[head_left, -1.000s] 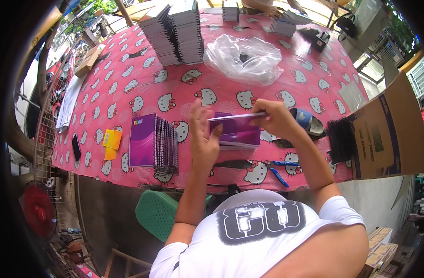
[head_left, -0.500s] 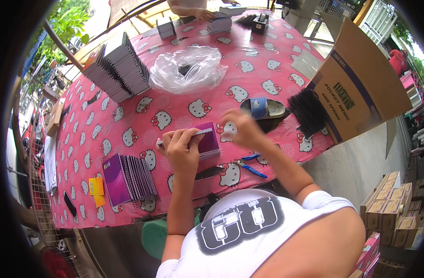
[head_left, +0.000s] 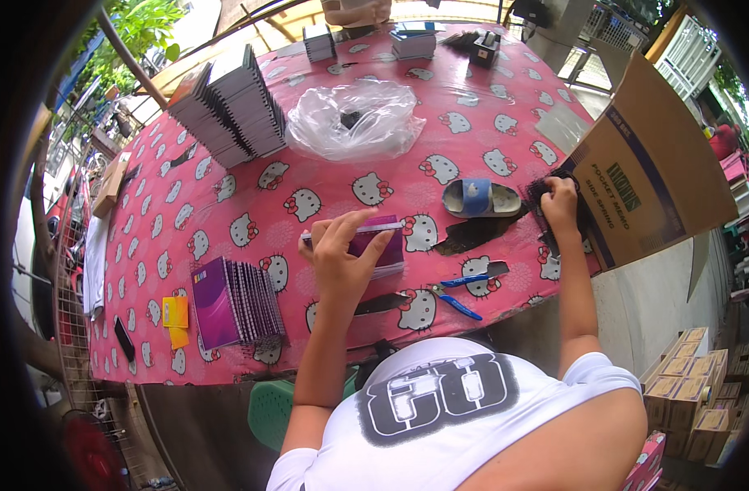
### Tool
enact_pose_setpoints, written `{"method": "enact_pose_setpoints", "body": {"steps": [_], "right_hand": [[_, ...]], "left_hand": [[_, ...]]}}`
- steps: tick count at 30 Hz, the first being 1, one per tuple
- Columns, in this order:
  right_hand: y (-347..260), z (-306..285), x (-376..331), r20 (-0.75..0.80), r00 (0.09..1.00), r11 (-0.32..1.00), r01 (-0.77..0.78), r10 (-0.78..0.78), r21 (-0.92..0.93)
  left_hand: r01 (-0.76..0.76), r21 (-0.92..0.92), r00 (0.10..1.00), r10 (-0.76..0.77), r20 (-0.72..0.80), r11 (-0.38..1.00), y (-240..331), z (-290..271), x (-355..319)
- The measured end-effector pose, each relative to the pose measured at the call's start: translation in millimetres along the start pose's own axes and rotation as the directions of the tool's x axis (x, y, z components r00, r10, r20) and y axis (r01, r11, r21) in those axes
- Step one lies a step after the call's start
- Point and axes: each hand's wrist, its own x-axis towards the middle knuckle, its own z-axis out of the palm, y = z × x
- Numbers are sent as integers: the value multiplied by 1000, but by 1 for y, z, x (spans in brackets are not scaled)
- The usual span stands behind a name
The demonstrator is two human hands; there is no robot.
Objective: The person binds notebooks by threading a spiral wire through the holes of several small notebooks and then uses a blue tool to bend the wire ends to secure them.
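Note:
My left hand (head_left: 340, 255) has its thumb and fingers around the edge of a purple notebook (head_left: 310, 238), which it holds over a small pile of purple notebooks (head_left: 389, 260). Part of the held notebook is hidden by the fingers. Out to the right, my right hand (head_left: 561, 201) is closed at a heap of black plastic binding coils (head_left: 546, 231) beside the cardboard box (head_left: 636, 176); its fingertips are partly hidden among the coils. Blue-handled cutting pliers (head_left: 458, 304) lie near the table's front edge. A blue slipper (head_left: 479, 198) sits left of the coils.
On the pink patterned tablecloth (head_left: 227, 200) stand a stack of spiral-bound purple notebooks (head_left: 237, 303), tall stacks of bound books (head_left: 229, 110) and a clear plastic bag (head_left: 358, 135). Yellow packets (head_left: 176, 315) and a phone (head_left: 125, 340) lie at left. Another person's hands (head_left: 359, 12) show at the far edge.
My right hand has moved right, from near the notebooks to the black coils. My left hand stays at the notebook, its thumb now stretched further out. The view has shifted slightly.

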Motion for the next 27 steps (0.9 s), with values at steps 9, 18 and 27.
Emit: {"method": "enact_pose_setpoints", "body": {"steps": [9, 18, 27], "right_hand": [[-222, -41, -32, 172, 886, 552, 109, -431, 827], [-221, -39, -15, 351, 757, 464, -72, -551, 883], [-234, -46, -21, 288, 728, 599, 206, -623, 774]], "left_hand": [[-47, -57, 998, 45, -40, 997, -13, 5, -6], [3, -105, 999, -7, -40, 994, -16, 7, -10], [-16, -30, 997, 14, -79, 999, -16, 9, -13]]}}
